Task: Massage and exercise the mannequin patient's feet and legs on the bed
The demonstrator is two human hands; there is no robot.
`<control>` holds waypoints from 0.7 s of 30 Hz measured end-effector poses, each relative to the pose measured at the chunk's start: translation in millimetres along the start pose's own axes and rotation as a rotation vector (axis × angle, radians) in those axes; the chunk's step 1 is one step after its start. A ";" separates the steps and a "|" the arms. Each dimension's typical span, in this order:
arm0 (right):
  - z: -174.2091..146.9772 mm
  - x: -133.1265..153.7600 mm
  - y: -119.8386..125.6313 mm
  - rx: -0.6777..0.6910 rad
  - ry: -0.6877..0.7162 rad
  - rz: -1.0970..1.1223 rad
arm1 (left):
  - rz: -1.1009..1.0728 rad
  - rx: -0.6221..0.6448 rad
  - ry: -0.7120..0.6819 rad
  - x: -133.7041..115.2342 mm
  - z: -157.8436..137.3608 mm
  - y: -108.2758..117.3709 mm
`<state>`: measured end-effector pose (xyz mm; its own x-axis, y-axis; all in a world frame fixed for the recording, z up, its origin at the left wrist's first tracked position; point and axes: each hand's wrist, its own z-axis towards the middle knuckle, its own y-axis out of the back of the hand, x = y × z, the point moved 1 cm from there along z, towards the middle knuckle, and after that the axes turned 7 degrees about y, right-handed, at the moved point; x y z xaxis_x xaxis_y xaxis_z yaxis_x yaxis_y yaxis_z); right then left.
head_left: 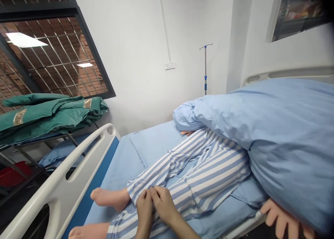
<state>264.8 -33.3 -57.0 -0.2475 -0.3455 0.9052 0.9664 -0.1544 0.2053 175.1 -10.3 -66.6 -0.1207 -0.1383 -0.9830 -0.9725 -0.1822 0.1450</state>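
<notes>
A patient manikin in blue-and-white striped trousers (216, 167) lies on a bed with a light-blue sheet (146, 145). Its bare foot (111, 198) sticks out of one trouser leg; the other foot (88, 231) is cut off by the lower edge. My left hand (144, 207) and my right hand (164, 203) are side by side over the lower trouser legs, fingers curled and thumbs close together. Whatever is between the fingers, if anything, is hidden. A light-blue quilt (281, 124) is bunched over the manikin's upper body, with one hand (284, 220) showing below it.
The white footboard (86, 155) borders the bed at left. Beyond it, folded green quilts (57, 113) lie on a rack, with a red basin (15, 174) underneath. An IV pole (205, 68) stands by the wall near a socket (169, 66). The headboard (294, 72) is at right.
</notes>
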 end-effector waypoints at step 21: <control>84.4 -33.2 -71.6 0.218 -0.035 -0.363 | 0.297 -0.365 0.045 -8.5 100.7 71.0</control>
<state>209.6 67.4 -70.3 -0.5758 -0.2726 0.7708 0.8097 -0.0594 0.5838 87.1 76.0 -59.3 -0.3663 -0.2771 -0.8883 -0.7626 -0.4575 0.4572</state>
